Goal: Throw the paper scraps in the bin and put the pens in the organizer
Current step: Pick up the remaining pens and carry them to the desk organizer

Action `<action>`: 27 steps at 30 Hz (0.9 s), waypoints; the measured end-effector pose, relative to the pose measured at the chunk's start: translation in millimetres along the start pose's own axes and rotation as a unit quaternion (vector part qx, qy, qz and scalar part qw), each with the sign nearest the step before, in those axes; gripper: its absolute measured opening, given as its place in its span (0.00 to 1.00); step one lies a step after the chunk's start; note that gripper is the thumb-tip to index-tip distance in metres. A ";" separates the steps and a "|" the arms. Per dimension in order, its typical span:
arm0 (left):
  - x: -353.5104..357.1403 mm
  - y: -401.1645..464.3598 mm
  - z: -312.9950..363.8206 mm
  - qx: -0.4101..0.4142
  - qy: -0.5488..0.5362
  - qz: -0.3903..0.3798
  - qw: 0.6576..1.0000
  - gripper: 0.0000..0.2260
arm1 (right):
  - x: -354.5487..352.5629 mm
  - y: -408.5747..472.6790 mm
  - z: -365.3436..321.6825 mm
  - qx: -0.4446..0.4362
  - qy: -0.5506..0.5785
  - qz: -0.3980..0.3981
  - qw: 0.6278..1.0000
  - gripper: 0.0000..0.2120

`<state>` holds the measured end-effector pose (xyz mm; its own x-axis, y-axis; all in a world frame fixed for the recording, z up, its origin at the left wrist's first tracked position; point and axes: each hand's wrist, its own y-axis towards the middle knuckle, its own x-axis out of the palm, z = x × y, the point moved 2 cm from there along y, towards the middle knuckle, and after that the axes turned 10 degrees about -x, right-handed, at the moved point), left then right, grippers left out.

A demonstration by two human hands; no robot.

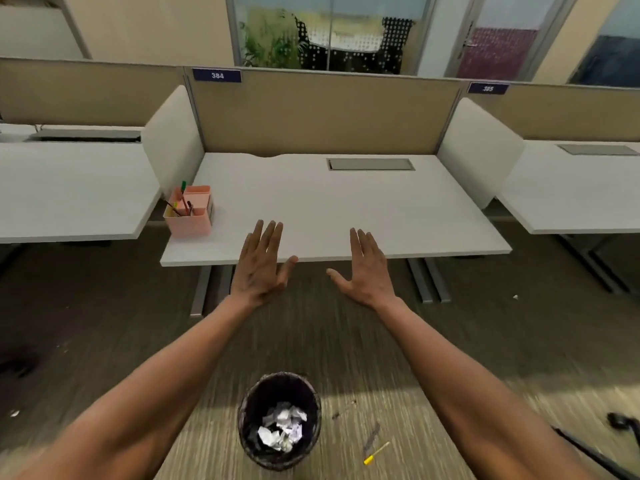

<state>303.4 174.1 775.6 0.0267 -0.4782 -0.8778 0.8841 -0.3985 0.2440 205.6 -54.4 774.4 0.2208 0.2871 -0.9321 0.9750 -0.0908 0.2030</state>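
Hands, left hand [260, 268] and right hand [363, 270], spread empty; floor pens [375, 452] blurred, maybe three.

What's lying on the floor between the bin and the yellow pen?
In the head view, a thin dark pen lies on the carpet between the bin and the yellow pen; a blurred grey one lies nearer the yellow.

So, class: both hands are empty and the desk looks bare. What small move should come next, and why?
Probably lower the right hand toward the yellow pen on the carpet right of the bin. The crumpled paper already lies in the bin, and the pink organizer holds some pens, yet a few pens lie on the floor; the left hand is also open.
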 end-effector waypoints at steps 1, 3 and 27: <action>4.0 -9.4 11.3 0.011 -0.001 -0.005 1.000 0.36 | -4.1 -15.4 7.2 0.007 -0.004 0.002 1.000 0.50; 13.3 -28.4 31.5 0.030 0.001 -0.011 0.999 0.36 | -11.5 -46.7 19.6 0.022 -0.011 0.010 1.000 0.50; 199.4 -221.6 156.4 -0.098 0.015 -0.112 0.989 0.34 | 48.6 -278.6 218.1 0.031 0.024 -0.143 0.989 0.45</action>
<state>39.9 44.6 611.0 -0.1683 -0.3709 -0.9133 0.9427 -0.3312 -0.0392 -61.0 -223.1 607.1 -0.0616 0.3533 -0.9335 0.9946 -0.0564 -0.0870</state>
